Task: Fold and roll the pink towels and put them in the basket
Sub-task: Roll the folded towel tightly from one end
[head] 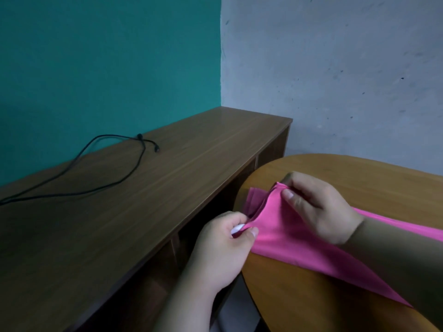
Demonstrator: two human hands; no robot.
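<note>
Both hands (pixel 221 245) (pixel 318 207) pinch the pink towel (pixel 299 236) (long axis slanting near-right).

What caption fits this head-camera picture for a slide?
Left hand and right hand pinch one end of the pink towel on a round table, beside a desk bearing a black cable.

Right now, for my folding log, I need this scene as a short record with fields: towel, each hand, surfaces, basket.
towel: pink towel, a long strip lying on the round wooden table, layers bunched at its left end
left hand: pinches the near corner of that end
right hand: pinches the far corner of that end
beside the table: long wooden cabinet with a black cable on top
basket: not in view
</note>
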